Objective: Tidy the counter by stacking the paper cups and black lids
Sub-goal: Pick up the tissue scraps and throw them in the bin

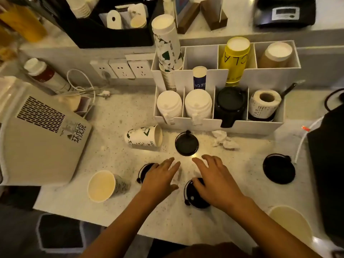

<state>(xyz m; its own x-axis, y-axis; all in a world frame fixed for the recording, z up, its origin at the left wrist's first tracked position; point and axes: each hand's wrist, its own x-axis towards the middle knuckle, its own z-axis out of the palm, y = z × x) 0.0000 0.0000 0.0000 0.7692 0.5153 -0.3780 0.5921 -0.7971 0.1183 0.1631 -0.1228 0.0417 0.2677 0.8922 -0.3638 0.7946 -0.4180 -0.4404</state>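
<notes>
Several black lids lie on the speckled counter (115, 116). My left hand (160, 176) is spread flat over one black lid (144, 170). My right hand (214, 175) hovers with straight fingers over another black lid (194, 196). A third black lid (186, 143) lies just beyond my fingertips, and a fourth (278, 168) lies far right. A printed paper cup (143, 137) lies on its side left of the third lid. Another paper cup (104, 185) lies tipped at the near left, its mouth toward me. A third cup (290, 223) stands at the near right edge.
A white divided organizer (260, 125) at the back holds cup stacks, white lids, black lids and a label roll. A crumpled tissue (224, 140) lies before it. A beige appliance (37, 138) fills the left; a dark device (329, 174) stands at the right edge.
</notes>
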